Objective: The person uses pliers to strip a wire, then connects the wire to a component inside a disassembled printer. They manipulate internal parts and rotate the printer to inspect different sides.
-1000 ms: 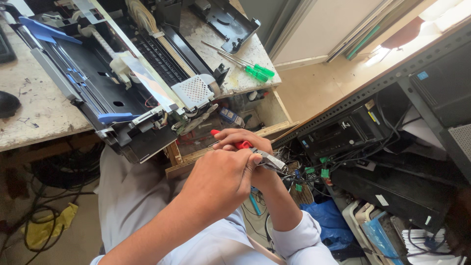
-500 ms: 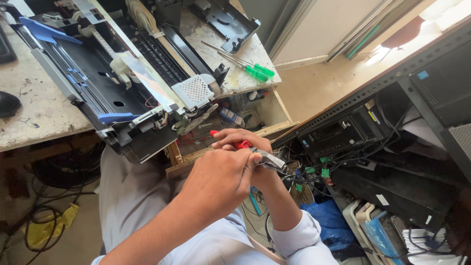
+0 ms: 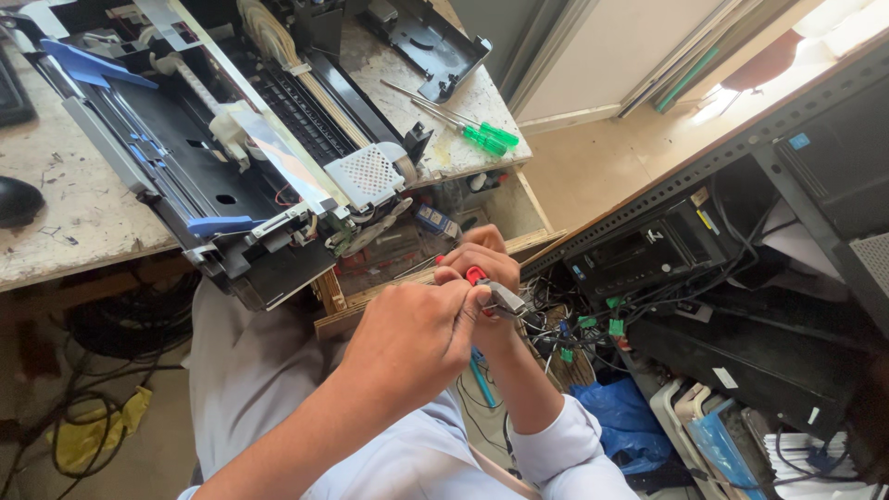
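My left hand [image 3: 412, 338] is a closed fist in front of my lap, wrapped around red-handled pliers [image 3: 476, 275]. Their grey metal jaws [image 3: 506, 298] stick out to the right of the fist. My right hand [image 3: 482, 255] lies just behind it and touches it, fingers curled over the red handles. What the jaws pinch is too small to tell. Both hands hover below the table edge, in front of an opened printer [image 3: 231, 185] whose covers are off.
Two green-handled screwdrivers [image 3: 486, 139] and a black cover panel [image 3: 426, 46] lie on the worn tabletop [image 3: 83, 222]. A black mouse [image 3: 18, 199] sits at the left edge. A metal rack [image 3: 648, 250] with black devices and tangled cables stands at the right. A blue bag [image 3: 620, 417] lies below it.
Both hands stay together on the pliers. My right fingers have closed slightly further over the red handles.
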